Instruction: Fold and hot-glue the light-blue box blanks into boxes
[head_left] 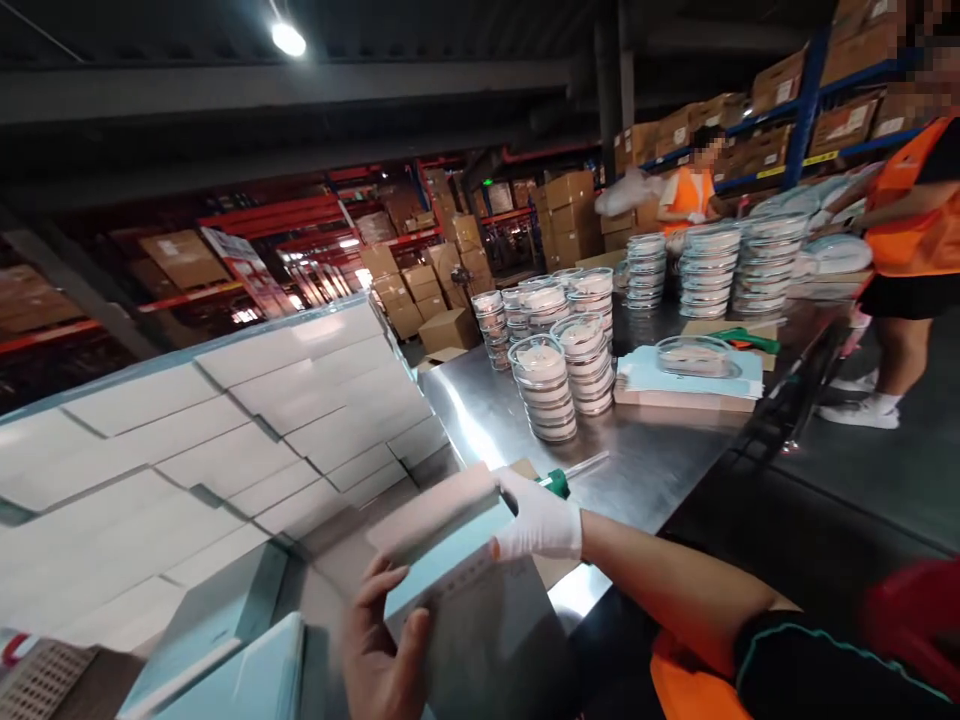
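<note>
A light blue and grey box (487, 625) is held tilted in front of me, with a pale flap (435, 510) raised along its far side. My left hand (382, 635), bare and slightly blurred, grips the box's left end with thumb and fingers bent round it. My right hand (538, 518), in a white glove with bare fingertips, clasps the right end by the flap. Just beyond the right hand, a green tool (553, 484) lies on the metal table (675, 460). Whatever the box contains is hidden.
White boxes (300, 400) are stacked at left, near light blue boxes (225, 660). Stacks of clear round containers (541, 385) stand on the table, with another container (697, 357) on light blue sheets (637, 370). Two people in orange vests (911, 200) stand beyond; shelves hold cartons.
</note>
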